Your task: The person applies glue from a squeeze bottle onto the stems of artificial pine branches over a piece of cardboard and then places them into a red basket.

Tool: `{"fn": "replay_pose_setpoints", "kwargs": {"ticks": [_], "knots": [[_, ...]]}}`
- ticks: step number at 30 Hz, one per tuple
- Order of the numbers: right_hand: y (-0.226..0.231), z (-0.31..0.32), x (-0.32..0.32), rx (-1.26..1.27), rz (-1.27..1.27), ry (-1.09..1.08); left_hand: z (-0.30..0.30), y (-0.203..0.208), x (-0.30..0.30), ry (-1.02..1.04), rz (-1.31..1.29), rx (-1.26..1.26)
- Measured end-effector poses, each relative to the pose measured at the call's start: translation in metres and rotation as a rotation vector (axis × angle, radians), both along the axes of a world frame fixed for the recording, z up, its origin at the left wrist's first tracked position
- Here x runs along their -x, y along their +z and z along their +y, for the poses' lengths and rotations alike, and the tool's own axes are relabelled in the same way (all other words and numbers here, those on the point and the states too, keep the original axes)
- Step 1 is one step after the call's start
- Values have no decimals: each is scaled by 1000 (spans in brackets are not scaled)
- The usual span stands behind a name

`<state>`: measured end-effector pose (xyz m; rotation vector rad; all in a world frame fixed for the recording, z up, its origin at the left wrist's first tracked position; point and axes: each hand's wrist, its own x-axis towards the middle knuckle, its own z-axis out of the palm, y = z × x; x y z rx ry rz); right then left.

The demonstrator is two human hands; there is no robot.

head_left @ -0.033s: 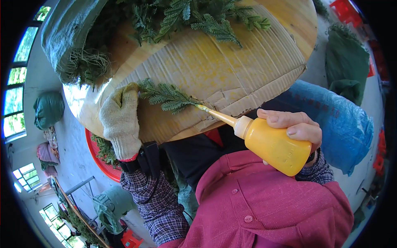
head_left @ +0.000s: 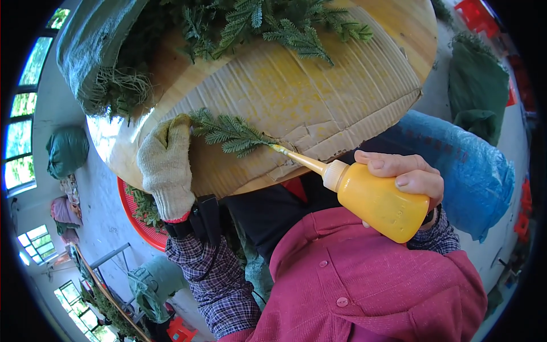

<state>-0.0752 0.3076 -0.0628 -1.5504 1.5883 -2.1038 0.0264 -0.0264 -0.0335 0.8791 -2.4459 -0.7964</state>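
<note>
My left hand [head_left: 166,162], in a cream knitted glove, pinches one end of a green fir-like sprig [head_left: 233,134] over a worn sheet of corrugated cardboard [head_left: 353,97]. In my bare right hand [head_left: 407,174] is a squeeze bottle [head_left: 382,199] of yellow liquid, tilted with its long tapered nozzle pointing up and to the left. The nozzle tip meets the sprig's stem end, where yellow shows. My left fingertips are partly hidden by the glove's folds. Yellow smears mark the cardboard.
The cardboard lies on a round wooden table [head_left: 413,23]. A pile of green sprigs [head_left: 239,25] covers its far side, beside a greenish woven sack [head_left: 97,51]. Below left stands a red basket [head_left: 130,214] holding greenery; a blue sack [head_left: 461,165] lies to the right.
</note>
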Motion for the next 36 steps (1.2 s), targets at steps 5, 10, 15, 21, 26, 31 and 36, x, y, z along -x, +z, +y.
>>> {"fn": "replay_pose_setpoints", "kwargs": {"ticks": [5, 10, 15, 21, 26, 31, 36], "knots": [[-6, 1, 1, 48, -9, 21, 8, 12, -1, 38, -41, 78], [-4, 4, 2, 24, -9, -3, 3, 3, 3, 18, -29, 60], [-5, 7, -3, -33, 34, -38, 4, 7, -2, 20, 46, 39], [-3, 20, 1, -39, 66, -108, -6, 20, -38, 211, 216, -175], [-5, 23, 20, -111, 157, -89, -42, 37, -124, 489, 304, 337], [-8, 12, 17, -95, 167, -168, -121, 49, -234, 649, 395, -99], [-2, 2, 16, -73, 167, -223, -153, 31, -216, 654, -198, -90]]}}
